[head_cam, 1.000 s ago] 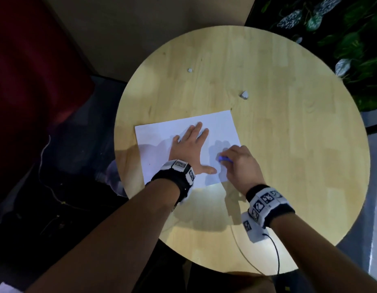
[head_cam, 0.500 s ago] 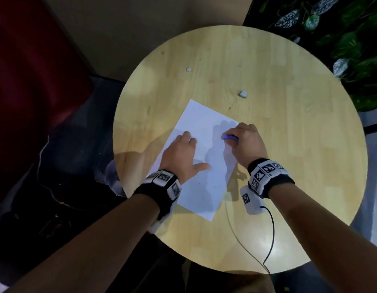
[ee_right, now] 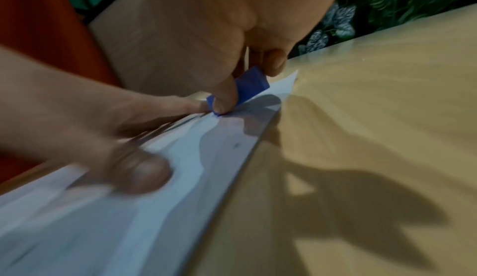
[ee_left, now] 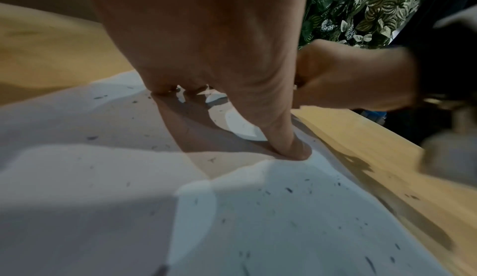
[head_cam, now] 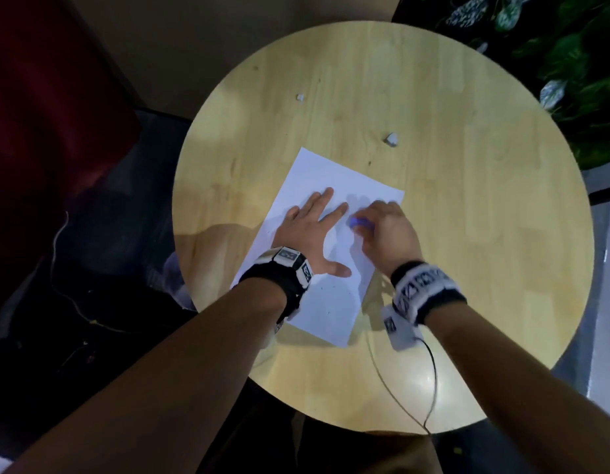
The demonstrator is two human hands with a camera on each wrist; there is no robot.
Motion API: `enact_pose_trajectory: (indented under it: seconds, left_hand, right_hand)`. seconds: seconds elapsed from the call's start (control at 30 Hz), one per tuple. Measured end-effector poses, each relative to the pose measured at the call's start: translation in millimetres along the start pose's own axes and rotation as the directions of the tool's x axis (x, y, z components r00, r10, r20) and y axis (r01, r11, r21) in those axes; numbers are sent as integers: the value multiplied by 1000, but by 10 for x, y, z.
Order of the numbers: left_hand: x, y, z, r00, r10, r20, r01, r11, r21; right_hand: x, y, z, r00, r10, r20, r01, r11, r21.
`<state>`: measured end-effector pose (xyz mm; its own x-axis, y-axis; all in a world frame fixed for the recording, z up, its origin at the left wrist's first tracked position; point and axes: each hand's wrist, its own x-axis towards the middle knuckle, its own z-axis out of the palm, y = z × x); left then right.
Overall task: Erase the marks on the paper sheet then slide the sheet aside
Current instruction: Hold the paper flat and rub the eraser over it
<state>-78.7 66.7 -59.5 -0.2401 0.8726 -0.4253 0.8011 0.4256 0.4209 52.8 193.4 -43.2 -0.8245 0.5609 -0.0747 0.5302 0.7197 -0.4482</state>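
Note:
A white paper sheet point(head_cam: 317, 172) lies turned at an angle on the round wooden table point(head_cam: 467, 234). My left hand point(head_cam: 310, 230) lies flat on it with fingers spread, pressing it down; its thumb point(ee_left: 291, 146) touches the paper point(ee_left: 258, 219), which is speckled with dark eraser crumbs. My right hand point(head_cam: 382, 230) pinches a blue eraser point(head_cam: 358, 222) and holds its lower corner on the sheet near the right edge. In the right wrist view the blue eraser point(ee_right: 247, 88) sits between thumb and fingers on the paper point(ee_right: 180, 158). No pencil marks are clearly visible.
Two small whitish scraps lie on the table beyond the sheet, one point(head_cam: 391, 139) near its far corner and one point(head_cam: 299, 97) farther back. A cable point(head_cam: 430, 381) trails from the right wrist over the near table edge. Leafy plants point(head_cam: 570, 63) stand behind on the right.
The sheet was rotated from lying square to lying at an angle a second ago. Since then my left hand spread flat higher on it, and my right hand brought the eraser beside the left forefinger.

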Motion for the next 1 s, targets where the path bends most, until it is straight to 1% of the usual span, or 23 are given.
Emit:
enact_pose_trajectory:
  seconds: [0.03,0.1,0.17,0.23,0.27,0.33,0.43,0.5,0.53,0.6,0.67,0.7,0.77,0.83,0.9,0.93,1.0]
  left_hand:
    - [5,-3,-2,1000,-4,4,4,1000,-1]
    - [-1,3,-6,1000,-7,6,7,1000,-1]
    - [-5,22,-11,1000,-8,5,8,1000,7]
    - [-4,39,-14,1000,-10,0,10,1000,19]
    - [-3,45,-20,1000,-12,-1,12,1000,26]
    - [3,46,-25,1000,-16,5,16,999,31]
    - [2,30,-37,1000,-15,16,14,999,39]
    - [-15,22,-26,999,-12,33,10,998,59]
    - [-22,22,-22,999,-10,38,7,998,68]
    - [-33,33,-14,999,-11,37,8,997,72]
    - [-30,44,-15,1000,-12,27,10,997,75]
    - [-31,49,-20,1000,-11,23,9,997,77]
    - [-39,57,-34,1000,-15,24,13,997,80]
    - [-34,60,-46,999,-17,38,14,996,87]
    - [-28,64,-47,998,-26,49,21,995,99]
    - [-24,66,-47,998,-29,52,24,994,104]
    - [-30,65,-34,998,-29,49,24,994,106]
  right_hand:
    - [137,22,-2,999,32,-17,-32,999,-9]
    - [154,11,24,999,52,-11,-52,999,-13]
    - [-117,-35,5,1000,13,8,-13,999,-42]
    - [-481,-72,-55,998,-51,43,53,997,-54]
    - [-580,-73,-83,995,-84,58,87,995,-57]
    - [-443,-25,-113,993,-105,46,108,992,-68]
    - [100,22,-90,999,-38,-26,34,993,-115]
    - [221,36,-62,999,11,-41,-16,994,-110]
    - [145,24,-50,999,17,-47,-21,994,-103]
    - [-201,-6,-57,999,-1,-37,-2,996,-84]
    - [-596,-53,-112,999,-48,13,48,996,-70]
    - [-699,-57,-126,997,-73,38,76,994,-73]
    - [-564,-15,-126,995,-92,41,95,992,-80]
    - [-187,1,-94,999,-41,-19,39,995,-91]
    - [147,2,-65,999,26,-42,-31,992,-120]
    - [208,-1,-50,998,44,-40,-49,991,-123]
    - [62,-23,-31,999,25,-33,-30,991,-131]
